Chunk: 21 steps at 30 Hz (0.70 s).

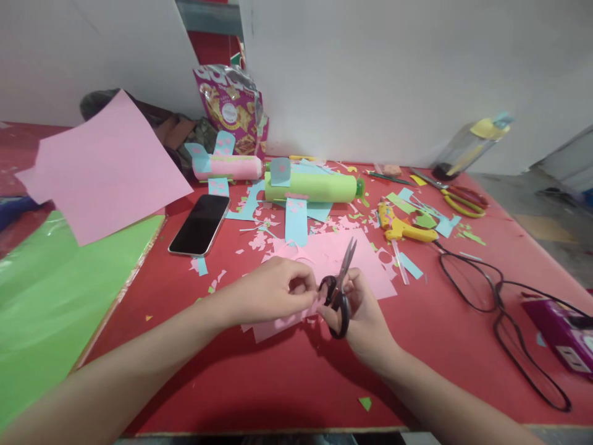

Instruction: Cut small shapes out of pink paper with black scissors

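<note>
My right hand [365, 318] grips black-handled scissors [341, 285] with the blades pointing up and away, nearly closed. My left hand [273, 289] is closed in a pinch on a small pink paper piece [311, 305] right beside the scissor handles. Both hands hover over a sheet of pink paper [324, 259] lying on the red table [287, 371], with pink scraps scattered around it.
A green paper-wrapped tube plane [310, 186] and a pink one [227, 167] lie behind. A phone [200, 225] lies left of centre. Pink sheet [104, 167] and green sheets [50, 290] at left. Yellow glue gun [403, 227] with cord [491, 296], yellow-handled scissors [458, 199], a bottle [472, 147] and a snack bag [234, 111].
</note>
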Each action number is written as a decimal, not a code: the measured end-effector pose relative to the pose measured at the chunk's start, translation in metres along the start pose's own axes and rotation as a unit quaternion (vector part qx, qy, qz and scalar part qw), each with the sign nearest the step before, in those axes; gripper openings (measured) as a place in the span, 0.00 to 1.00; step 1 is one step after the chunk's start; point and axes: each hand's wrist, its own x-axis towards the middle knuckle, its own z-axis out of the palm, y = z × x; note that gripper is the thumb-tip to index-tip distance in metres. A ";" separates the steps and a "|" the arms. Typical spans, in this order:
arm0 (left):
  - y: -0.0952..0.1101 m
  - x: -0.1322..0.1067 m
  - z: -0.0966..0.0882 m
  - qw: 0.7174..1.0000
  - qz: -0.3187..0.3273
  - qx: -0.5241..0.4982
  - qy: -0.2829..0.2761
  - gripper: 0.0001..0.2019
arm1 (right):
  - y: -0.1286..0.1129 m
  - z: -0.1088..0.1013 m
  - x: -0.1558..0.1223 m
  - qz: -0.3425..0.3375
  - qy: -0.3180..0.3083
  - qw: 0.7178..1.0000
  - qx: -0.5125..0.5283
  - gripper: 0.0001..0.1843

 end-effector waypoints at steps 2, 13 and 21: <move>0.000 0.001 0.000 1.000 0.002 0.004 0.000 0.07 | 0.000 0.000 0.000 -0.001 0.018 1.000 0.002 0.19; 0.003 -0.001 -0.008 0.997 0.005 0.018 0.074 0.09 | 0.001 0.000 0.000 0.035 -0.023 0.998 0.050 0.20; 0.003 -0.007 -0.023 0.982 0.006 -0.021 0.188 0.08 | -0.002 -0.004 -0.003 0.053 -0.171 0.984 -0.014 0.18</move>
